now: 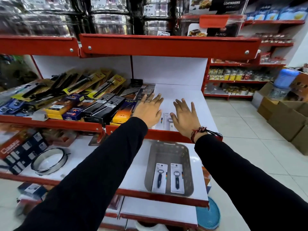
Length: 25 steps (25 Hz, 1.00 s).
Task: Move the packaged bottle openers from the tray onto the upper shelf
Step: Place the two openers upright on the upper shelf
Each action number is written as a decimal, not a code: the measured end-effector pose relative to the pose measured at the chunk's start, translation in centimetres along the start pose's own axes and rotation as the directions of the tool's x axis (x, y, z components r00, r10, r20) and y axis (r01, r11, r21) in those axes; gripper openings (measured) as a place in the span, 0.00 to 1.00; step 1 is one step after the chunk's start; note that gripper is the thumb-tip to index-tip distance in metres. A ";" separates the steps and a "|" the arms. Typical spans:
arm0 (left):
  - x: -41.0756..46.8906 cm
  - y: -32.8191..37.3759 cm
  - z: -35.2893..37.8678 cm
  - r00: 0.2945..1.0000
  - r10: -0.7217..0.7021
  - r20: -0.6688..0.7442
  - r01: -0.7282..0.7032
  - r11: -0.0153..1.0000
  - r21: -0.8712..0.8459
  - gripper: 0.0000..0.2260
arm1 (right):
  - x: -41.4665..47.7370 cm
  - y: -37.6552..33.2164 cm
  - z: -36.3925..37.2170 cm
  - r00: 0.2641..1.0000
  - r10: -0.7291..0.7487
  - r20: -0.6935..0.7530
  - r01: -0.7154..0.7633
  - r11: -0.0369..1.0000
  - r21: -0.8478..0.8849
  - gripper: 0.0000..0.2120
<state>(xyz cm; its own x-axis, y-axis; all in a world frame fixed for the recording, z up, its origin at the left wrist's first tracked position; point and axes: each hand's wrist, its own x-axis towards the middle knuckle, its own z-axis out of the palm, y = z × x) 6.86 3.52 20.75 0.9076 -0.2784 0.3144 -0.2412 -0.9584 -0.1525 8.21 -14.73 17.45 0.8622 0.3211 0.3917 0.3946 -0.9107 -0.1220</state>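
A grey plastic tray [168, 149] sits on the lower white shelf and holds two carded bottle openers side by side, the left one [159, 177] and the right one [177, 178]. On the upper white shelf [181, 95] lie packaged bottle openers [167, 120], partly hidden between my hands. My left hand [148, 110] hovers flat over their left side, fingers spread, holding nothing. My right hand [184, 115] is spread over their right side, also holding nothing. Both arms in black sleeves reach over the tray.
Left of my hands the upper shelf is packed with boxed lighters and carded tools [100, 104]. A metal ring [50, 160] and a dark box [21, 152] lie on the lower shelf's left. Steel containers [110, 15] stand above. Cardboard boxes [286, 117] sit on the floor at right.
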 end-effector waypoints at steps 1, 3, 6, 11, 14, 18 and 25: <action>-1.4 0.7 -0.2 1.000 0.009 -0.021 -0.009 1.000 -0.013 0.26 | -1.4 -0.4 -0.2 0.999 -0.010 -0.039 0.010 1.000 0.000 0.27; -4.2 2.0 -0.2 0.997 0.035 -0.062 -0.037 0.999 -0.038 0.26 | -4.1 -1.1 -0.5 0.995 -0.037 -0.092 0.036 0.999 -0.014 0.27; -8.0 3.7 1.0 0.987 0.076 -0.142 -0.087 0.994 -0.072 0.25 | -8.2 -1.9 -0.1 0.990 -0.084 -0.117 0.079 0.996 -0.050 0.28; -13.0 5.8 5.0 0.988 0.086 -0.126 -0.118 0.955 -0.272 0.24 | -14.1 -2.0 3.5 0.982 -0.187 -0.025 0.186 0.982 -0.044 0.26; -14.3 6.3 8.6 0.997 0.075 -0.033 -0.082 0.940 -0.330 0.22 | -16.1 -1.1 7.2 0.984 -0.145 0.107 0.148 0.989 -0.024 0.24; -13.1 6.5 14.5 0.979 0.052 0.199 0.027 0.927 -0.373 0.22 | -15.4 1.1 12.0 0.960 -0.020 0.278 0.042 0.997 -0.072 0.19; -8.0 7.0 24.5 0.811 -0.038 0.583 0.310 0.874 -0.375 0.16 | -10.7 5.2 21.4 0.853 0.146 0.501 -0.070 0.983 -0.168 0.22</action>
<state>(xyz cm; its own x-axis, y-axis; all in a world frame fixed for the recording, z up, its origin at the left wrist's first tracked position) 6.33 0.57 -5.74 0.9460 -0.1529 -0.2857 -0.0578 -0.9472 0.3155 7.83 -17.30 -6.91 0.9523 0.2709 -0.1405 0.2744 -0.9616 0.0061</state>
